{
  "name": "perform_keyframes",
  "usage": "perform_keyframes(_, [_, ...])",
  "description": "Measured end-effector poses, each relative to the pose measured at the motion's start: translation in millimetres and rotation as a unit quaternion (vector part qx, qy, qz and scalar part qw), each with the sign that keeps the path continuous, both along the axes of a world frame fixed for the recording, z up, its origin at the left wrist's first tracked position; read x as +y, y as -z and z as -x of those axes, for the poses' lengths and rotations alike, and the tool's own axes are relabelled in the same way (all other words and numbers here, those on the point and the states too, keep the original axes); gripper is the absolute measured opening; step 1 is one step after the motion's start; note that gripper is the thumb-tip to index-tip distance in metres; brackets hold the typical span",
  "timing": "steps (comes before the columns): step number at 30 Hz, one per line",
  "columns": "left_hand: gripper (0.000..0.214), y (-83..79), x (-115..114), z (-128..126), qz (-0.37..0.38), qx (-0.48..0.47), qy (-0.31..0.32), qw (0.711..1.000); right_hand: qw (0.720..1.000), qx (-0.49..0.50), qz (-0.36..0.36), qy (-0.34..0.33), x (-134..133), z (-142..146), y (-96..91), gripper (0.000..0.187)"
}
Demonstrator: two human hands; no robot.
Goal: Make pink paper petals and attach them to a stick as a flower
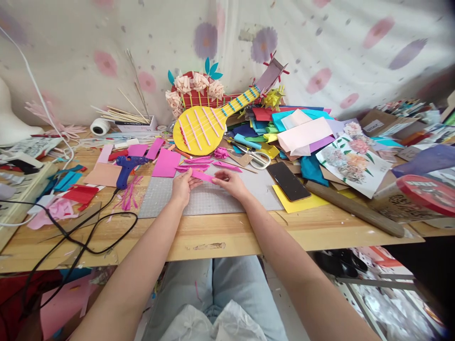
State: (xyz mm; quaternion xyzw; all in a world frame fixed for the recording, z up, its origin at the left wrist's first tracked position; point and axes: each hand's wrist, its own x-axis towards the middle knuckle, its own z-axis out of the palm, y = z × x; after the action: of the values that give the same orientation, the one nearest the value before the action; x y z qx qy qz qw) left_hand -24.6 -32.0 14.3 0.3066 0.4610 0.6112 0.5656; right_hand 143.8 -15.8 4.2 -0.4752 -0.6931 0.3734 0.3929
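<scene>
My left hand (182, 185) and my right hand (230, 182) pinch the two ends of a narrow pink paper strip (203, 176), held just above a grey cutting mat (209, 199). More pink paper pieces (199, 165) lie just beyond the strip. A yellow paper guitar (202, 128) with pink strings rests behind them. A blue glue gun (127, 166) lies left of my left hand, its black cord trailing over the table edge.
Scissors (256, 158) and a black phone (287, 181) lie right of my hands. A heap of coloured paper sheets (295, 128) and a flower print (351, 161) fill the right side. A wooden rod (355, 208) lies near the wooden table's front edge (227, 237). Paper scraps cover the left.
</scene>
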Motion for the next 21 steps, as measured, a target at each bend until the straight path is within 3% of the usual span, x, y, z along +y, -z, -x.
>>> perform_keyframes(2, [0.025, 0.3, 0.6, -3.4, 0.011, 0.012, -0.019, 1.000, 0.984, -0.100, -0.142, 0.046, -3.6, 4.2, -1.0, 0.051])
perform_keyframes(4, [0.021, 0.3, 0.9, -7.3, 0.020, 0.021, -0.031, 0.999, 0.947, -0.202, -0.246, 0.041, -8.2, 11.3, -2.7, 0.053])
perform_keyframes(7, [0.018, 0.6, 1.3, -10.8, 0.028, 0.027, -0.042, 0.998, 0.906, -0.307, -0.292, 0.026, -14.0, 23.3, -4.6, 0.038])
perform_keyframes(11, [0.021, 1.1, 1.9, -11.5, 0.024, 0.045, -0.036, 0.998, 0.884, -0.364, -0.292, 0.031, -15.9, 29.3, -4.6, 0.025])
perform_keyframes(14, [0.031, 1.6, 4.2, -10.3, 0.005, 0.063, -0.036, 0.997, 0.887, -0.363, -0.282, 0.039, -14.8, 25.3, -4.6, 0.019])
perform_keyframes(17, [0.035, 3.0, 9.7, -4.1, -0.015, 0.108, -0.072, 0.991, 0.911, -0.323, -0.247, 0.067, -11.8, 19.3, -3.1, 0.017])
perform_keyframes(19, [0.031, 3.9, 14.9, 4.3, -0.045, 0.177, -0.093, 0.979, 0.938, -0.257, -0.214, 0.092, -7.6, 14.1, -0.4, 0.017])
perform_keyframes(21, [0.024, 3.2, 21.1, 14.6, -0.094, 0.302, -0.102, 0.943, 0.962, -0.165, -0.175, 0.128, -1.5, 7.1, 3.0, 0.018])
